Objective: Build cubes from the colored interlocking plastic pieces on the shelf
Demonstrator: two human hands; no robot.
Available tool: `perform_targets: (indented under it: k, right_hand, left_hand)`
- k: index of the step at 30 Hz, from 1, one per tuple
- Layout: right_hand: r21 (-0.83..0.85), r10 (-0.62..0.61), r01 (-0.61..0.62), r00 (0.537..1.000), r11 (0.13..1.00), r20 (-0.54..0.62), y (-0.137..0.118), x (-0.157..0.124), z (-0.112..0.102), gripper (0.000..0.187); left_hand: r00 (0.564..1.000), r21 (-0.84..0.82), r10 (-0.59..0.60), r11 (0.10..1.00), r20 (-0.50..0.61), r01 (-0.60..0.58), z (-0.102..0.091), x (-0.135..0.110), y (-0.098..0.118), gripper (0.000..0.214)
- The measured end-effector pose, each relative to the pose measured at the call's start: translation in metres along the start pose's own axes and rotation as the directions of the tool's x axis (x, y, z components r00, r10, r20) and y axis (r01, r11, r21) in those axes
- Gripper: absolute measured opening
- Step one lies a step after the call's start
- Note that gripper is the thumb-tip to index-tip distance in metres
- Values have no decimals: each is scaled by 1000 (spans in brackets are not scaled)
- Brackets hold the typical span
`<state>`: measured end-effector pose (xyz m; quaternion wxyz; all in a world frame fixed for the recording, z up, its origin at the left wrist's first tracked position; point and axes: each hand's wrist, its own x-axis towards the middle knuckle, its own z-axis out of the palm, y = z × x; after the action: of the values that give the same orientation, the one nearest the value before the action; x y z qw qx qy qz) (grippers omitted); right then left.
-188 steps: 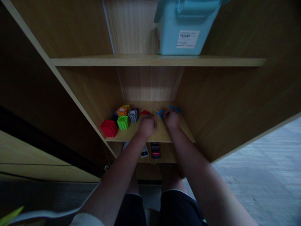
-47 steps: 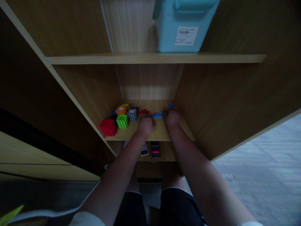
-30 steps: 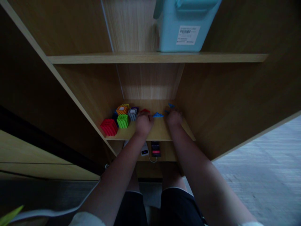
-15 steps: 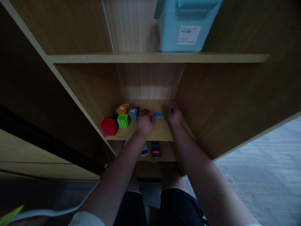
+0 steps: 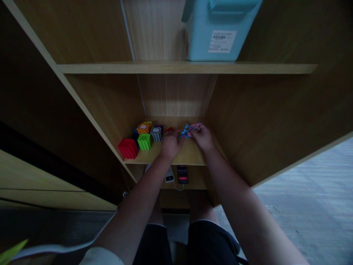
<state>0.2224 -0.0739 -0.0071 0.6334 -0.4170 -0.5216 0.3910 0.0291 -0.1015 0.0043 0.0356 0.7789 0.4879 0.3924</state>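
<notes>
On the middle shelf [image 5: 190,158], my right hand [image 5: 203,137] pinches a small blue toothed plastic piece [image 5: 186,129] between thumb and fingers. My left hand [image 5: 170,145] is closed at the piece's left side, its thumb against the blue plastic near the shelf surface. The blue plastic between the hands overlaps, and I cannot tell where one piece ends and another begins. Behind my left fingers a bit of a red piece [image 5: 169,129] shows. A grey ribbed block [image 5: 157,134] stands just left of that hand.
Further left stand ribbed blocks: green [image 5: 144,142], orange [image 5: 143,128] and red [image 5: 128,148], with dark blue and yellow ones partly hidden. A light-blue bin [image 5: 215,44] stands on the upper shelf [image 5: 154,68]. Below are a phone-like device [image 5: 182,175] and a white device [image 5: 169,178] with a cable.
My right hand has moved left from the shelf's right side, bringing its blue piece to the blue plastic beside my left hand. The left hand has barely moved.
</notes>
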Motion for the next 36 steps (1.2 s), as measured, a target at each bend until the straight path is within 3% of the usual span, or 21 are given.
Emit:
perform_targets:
  k: [3, 6, 13, 26, 36]
  right_hand:
    - [40, 49, -54, 993, 998, 105, -2, -4, 2, 62]
    - [33, 45, -50, 991, 998, 128, -1, -6, 2, 60]
    - [-140, -86, 97, 993, 985, 83, 2, -5, 1, 55]
    - [-226, -310, 353, 928, 908, 206, 5, -4, 0, 36]
    - [-439, -227, 274, 961, 856, 159, -3, -11, 1, 28]
  left_hand:
    - [1000, 14, 2, 1000, 16, -2, -1, 0, 0, 25]
    - [999, 48, 1, 999, 39, -3, -3, 0, 1, 21]
    - [993, 139, -67, 989, 95, 54, -3, 2, 3, 24]
    - [988, 200, -111, 976, 105, 89, -1, 2, 1, 27]
    - [987, 207, -101, 976, 122, 74, -5, 2, 5, 25]
